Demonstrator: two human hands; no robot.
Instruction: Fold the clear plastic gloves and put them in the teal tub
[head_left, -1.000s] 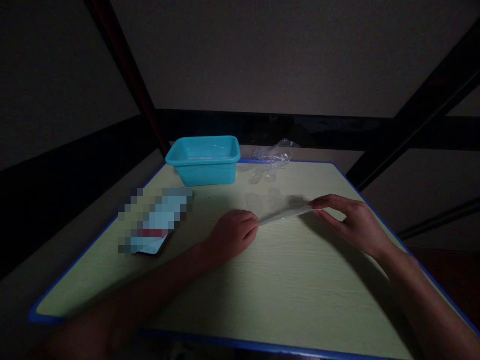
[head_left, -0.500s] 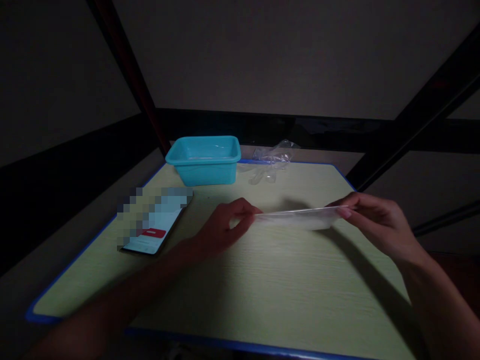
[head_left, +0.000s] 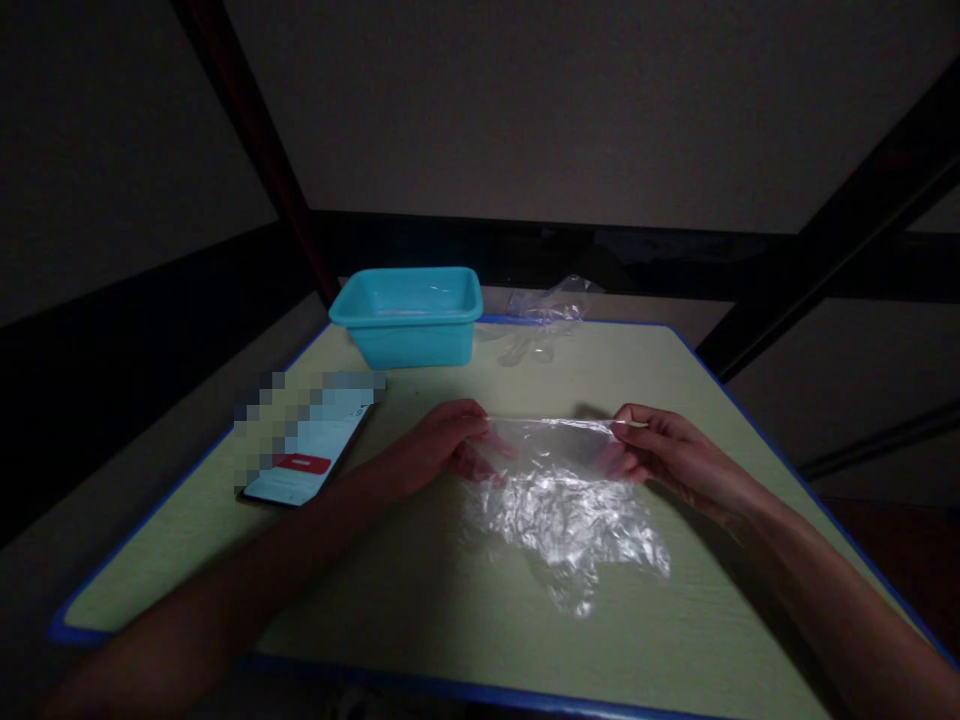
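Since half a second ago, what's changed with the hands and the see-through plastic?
The right hand moved left, closer to the left hand. The clear plastic film, then a narrow strip between them, now spreads down toward the person, wide and crumpled. Neither hand let go. The turquoise tub, phone and other clear plastic stayed put.

Lit phone (head_left: 322, 448) near turquoise tub (head_left: 416, 345)
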